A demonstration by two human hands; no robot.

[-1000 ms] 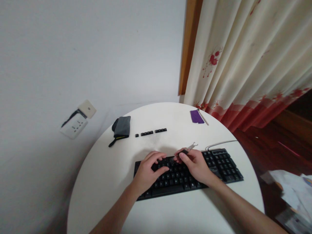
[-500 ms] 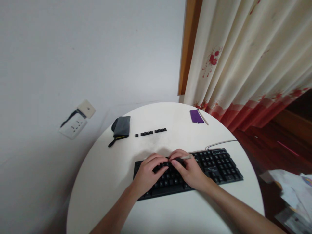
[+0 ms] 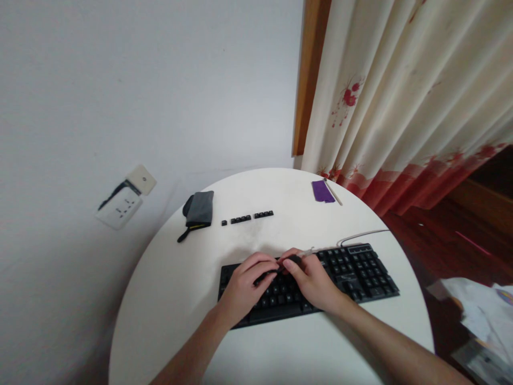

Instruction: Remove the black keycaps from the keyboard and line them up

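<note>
A black keyboard (image 3: 360, 270) lies across the round white table (image 3: 180, 299). My left hand (image 3: 244, 283) rests on its upper left keys with the fingers curled down and pressed on them. My right hand (image 3: 310, 280) is closed on a small metal key puller (image 3: 306, 253) with a dark grip. The puller's tip meets the top key row right beside my left fingertips. A row of loose black keycaps (image 3: 248, 217) lies on the table beyond the keyboard.
A grey pouch (image 3: 198, 209) lies at the table's back left. A purple cloth (image 3: 323, 191) and a thin stick (image 3: 334, 193) sit near the back right edge, beside the curtain (image 3: 401, 107). The keyboard's cable (image 3: 360, 235) curves off to the right. A wall socket (image 3: 120, 208) is on the left.
My right hand has moved left with the key puller and lowered it, from pointing up and right to lying against the top key row. My left hand stays on the keys.
</note>
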